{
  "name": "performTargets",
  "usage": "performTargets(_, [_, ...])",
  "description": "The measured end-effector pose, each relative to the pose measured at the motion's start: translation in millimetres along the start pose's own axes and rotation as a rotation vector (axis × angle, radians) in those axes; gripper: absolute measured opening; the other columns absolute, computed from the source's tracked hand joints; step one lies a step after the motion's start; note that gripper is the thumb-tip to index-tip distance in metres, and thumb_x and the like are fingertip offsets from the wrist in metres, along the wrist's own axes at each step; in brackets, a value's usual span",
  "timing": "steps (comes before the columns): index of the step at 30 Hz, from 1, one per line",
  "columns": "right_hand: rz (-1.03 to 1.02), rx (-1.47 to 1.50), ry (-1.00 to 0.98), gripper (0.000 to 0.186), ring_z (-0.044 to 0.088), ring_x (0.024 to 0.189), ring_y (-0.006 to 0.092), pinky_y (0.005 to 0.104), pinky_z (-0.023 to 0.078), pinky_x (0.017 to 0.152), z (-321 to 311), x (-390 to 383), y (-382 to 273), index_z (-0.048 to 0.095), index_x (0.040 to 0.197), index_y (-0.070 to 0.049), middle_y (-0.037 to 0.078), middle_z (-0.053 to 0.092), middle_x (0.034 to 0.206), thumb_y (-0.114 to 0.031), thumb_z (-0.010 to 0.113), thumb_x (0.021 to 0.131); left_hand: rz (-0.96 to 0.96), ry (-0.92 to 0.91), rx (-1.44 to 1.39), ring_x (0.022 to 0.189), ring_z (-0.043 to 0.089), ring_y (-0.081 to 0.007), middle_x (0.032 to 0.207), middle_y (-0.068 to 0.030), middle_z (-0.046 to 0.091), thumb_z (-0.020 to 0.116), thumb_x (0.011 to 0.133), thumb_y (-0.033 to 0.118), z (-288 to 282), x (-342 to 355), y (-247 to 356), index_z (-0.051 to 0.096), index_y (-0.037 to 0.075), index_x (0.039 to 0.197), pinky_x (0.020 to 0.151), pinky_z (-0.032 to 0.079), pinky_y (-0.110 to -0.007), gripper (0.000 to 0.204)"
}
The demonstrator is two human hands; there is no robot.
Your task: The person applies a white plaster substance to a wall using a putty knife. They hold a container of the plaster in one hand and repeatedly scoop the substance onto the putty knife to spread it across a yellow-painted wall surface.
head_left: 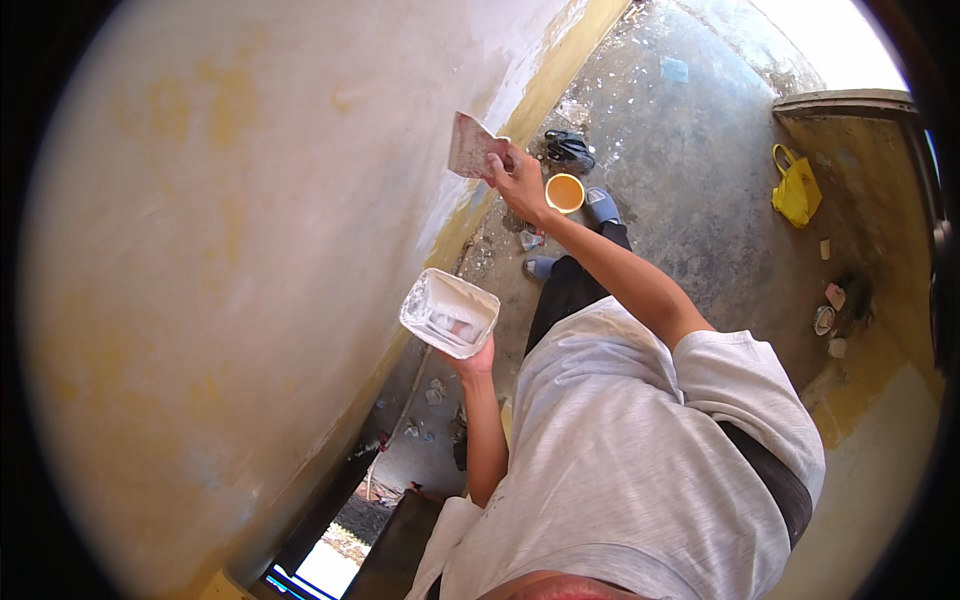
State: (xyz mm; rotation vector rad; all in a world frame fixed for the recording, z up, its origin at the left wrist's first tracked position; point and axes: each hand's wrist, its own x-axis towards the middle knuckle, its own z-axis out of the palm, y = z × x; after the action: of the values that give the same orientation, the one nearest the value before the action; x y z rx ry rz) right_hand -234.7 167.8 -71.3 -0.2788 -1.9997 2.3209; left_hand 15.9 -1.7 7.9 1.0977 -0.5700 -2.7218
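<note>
- Head view: your right hand (520, 185) is gripping a flat, putty-smeared metal scraper blade (470, 146), pressing it against the pale, yellow-blotched plaster wall (220, 250).
- Your left hand (478, 358) is cupping from below a white rectangular plastic tray of putty (449, 312), held near the wall.
- A small orange bowl (565, 192) is sitting on the grey concrete floor (700, 150) below.

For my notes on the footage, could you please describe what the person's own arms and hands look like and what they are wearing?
Both forearms are bare and so are both hands: no gloves, watch or rings that I can make out. The right hand sits at the end of an arm covered only to above the elbow by the short sleeve of a light grey, faintly flecked T-shirt. The left hand is likewise uncovered; its sleeve is hidden.
</note>
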Motion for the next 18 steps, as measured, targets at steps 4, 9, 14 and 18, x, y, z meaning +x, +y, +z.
performTargets(4, [0.600, 0.193, 0.242, 0.016, 0.069, 0.077, 0.0193, 0.0365, 0.061, 0.068, -37, 27, 60, 0.062, 0.103, 0.003, 0.011, 0.067, 0.085, -0.002, 0.051, 0.093, 0.008, 0.013, -0.002, 0.134, 0.051, -0.0299, 0.145, -0.0068, 0.056, 0.055, 0.096, 0.051, -4, -4, -2, 0.055, 0.015, 0.142, 0.116, 0.035, -0.052, 0.059])
performTargets(9, [0.785, 0.363, 0.117, 0.021, 0.072, 0.072, 0.0318, 0.0421, 0.065, 0.074, -48, 112, 126, 0.054, 0.103, 0.012, 0.022, 0.066, 0.083, -0.002, 0.043, 0.093, -0.016, 0.037, -0.005, 0.134, 0.050, -0.0306, 0.145, -0.0073, 0.056, 0.058, 0.095, 0.050, -3, 0, 1, 0.055, 0.014, 0.142, 0.116, 0.035, -0.053, 0.059])
performTargets(14, [0.709, 0.463, 0.004, 0.016, 0.071, 0.082, 0.0326, 0.0430, 0.064, 0.079, -32, 179, 79, 0.058, 0.096, 0.010, 0.020, 0.067, 0.093, 0.000, 0.048, 0.088, 0.027, 0.059, 0.004, 0.135, 0.050, -0.0310, 0.145, -0.0075, 0.056, 0.058, 0.095, 0.049, -2, 0, 0, 0.056, 0.014, 0.140, 0.116, 0.035, -0.053, 0.057])
performTargets(18, [0.548, 0.530, 0.005, 0.015, 0.070, 0.089, 0.0349, 0.0437, 0.064, 0.087, -50, 207, -6, 0.055, 0.098, 0.011, 0.023, 0.064, 0.098, -0.002, 0.050, 0.092, 0.036, 0.053, -0.068, 0.135, 0.050, -0.0311, 0.145, -0.0079, 0.056, 0.057, 0.095, 0.048, 1, -3, -4, 0.056, 0.014, 0.140, 0.116, 0.035, -0.053, 0.057])
